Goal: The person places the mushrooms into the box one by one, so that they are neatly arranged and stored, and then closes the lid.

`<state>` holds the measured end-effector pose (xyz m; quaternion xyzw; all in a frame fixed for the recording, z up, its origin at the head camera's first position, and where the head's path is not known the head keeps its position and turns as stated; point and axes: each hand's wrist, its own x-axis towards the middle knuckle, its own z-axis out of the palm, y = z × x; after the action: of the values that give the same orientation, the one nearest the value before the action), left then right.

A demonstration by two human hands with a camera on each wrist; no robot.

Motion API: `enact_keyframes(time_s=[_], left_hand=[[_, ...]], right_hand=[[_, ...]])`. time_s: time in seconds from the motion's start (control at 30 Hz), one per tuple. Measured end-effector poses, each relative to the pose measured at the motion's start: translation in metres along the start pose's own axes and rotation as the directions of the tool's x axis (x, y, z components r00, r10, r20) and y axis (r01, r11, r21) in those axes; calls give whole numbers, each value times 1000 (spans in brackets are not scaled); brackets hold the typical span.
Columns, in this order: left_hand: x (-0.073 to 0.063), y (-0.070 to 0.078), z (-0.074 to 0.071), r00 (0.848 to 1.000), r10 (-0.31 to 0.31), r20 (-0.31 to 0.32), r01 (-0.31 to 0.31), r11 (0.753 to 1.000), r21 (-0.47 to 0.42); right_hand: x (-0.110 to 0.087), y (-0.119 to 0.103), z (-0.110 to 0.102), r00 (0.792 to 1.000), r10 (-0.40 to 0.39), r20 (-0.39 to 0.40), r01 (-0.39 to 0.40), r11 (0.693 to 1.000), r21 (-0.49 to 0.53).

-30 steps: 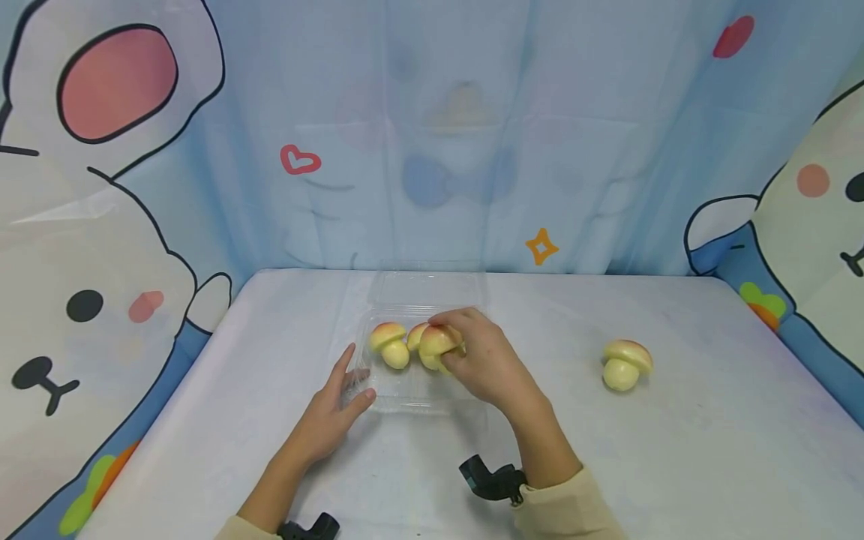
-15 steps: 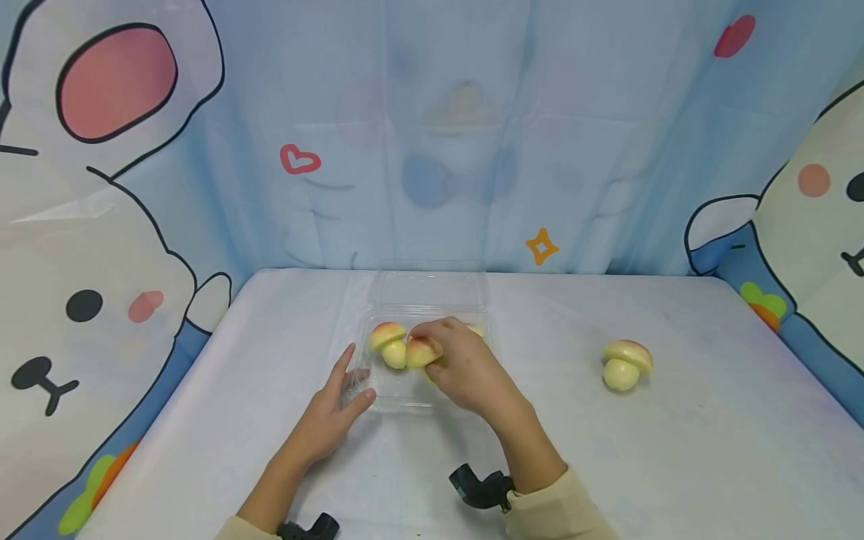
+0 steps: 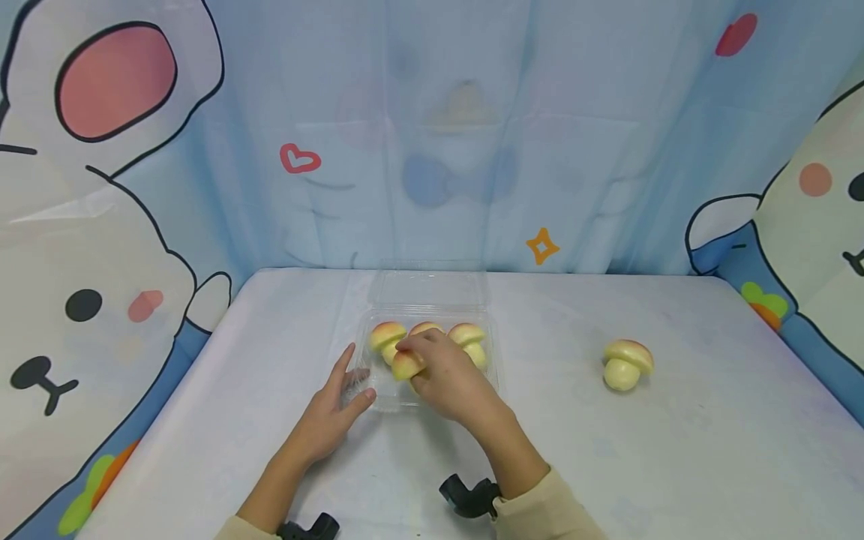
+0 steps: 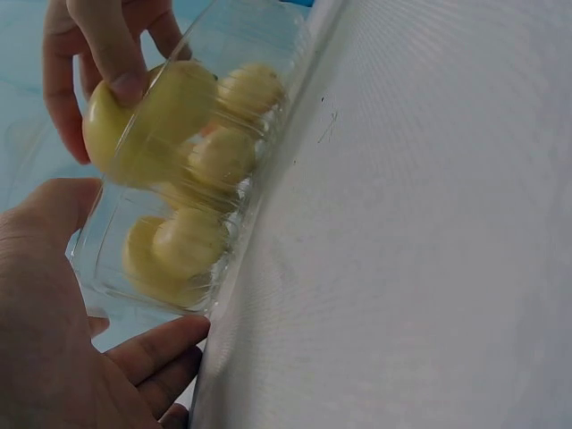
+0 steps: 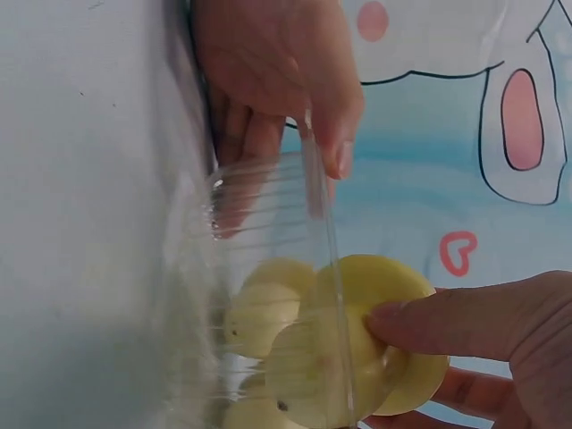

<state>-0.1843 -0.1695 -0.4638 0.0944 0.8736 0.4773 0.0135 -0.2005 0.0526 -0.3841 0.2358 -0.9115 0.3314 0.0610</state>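
Mushroom (image 3: 407,366) pinched in the right hand (image 3: 448,379), over the box's (image 3: 389,391) near half, just in front of the other three (image 3: 427,328); the left hand (image 3: 326,426), farther from it, rests uncurled against the box's left side

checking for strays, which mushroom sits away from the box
The rightmost mushroom, alone on the white cloth; three sit in the clear box; the right hand holds another.

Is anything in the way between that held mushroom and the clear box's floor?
Nothing visible stands between the held mushroom and the front of the clear box. The lid is open behind; the three other mushrooms sit farther back. The right hand hides some floor.
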Motion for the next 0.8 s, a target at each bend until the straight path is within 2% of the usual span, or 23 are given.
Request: enact_keyframes(time_s=[0.3, 0.6, 0.8], left_hand=[[0, 2, -1, 1000, -11, 5, 11, 1000, -4], [-1, 3, -1, 1000, -11, 5, 11, 1000, 3], [0, 3, 0, 1000, -13, 5, 13, 1000, 11]], right_hand=[[1, 0, 13, 1000, -4, 27, 6, 995, -101], [1, 4, 21, 999, -24, 34, 28, 991, -133], [2, 7, 21, 998, -1, 57, 8, 992, -127]])
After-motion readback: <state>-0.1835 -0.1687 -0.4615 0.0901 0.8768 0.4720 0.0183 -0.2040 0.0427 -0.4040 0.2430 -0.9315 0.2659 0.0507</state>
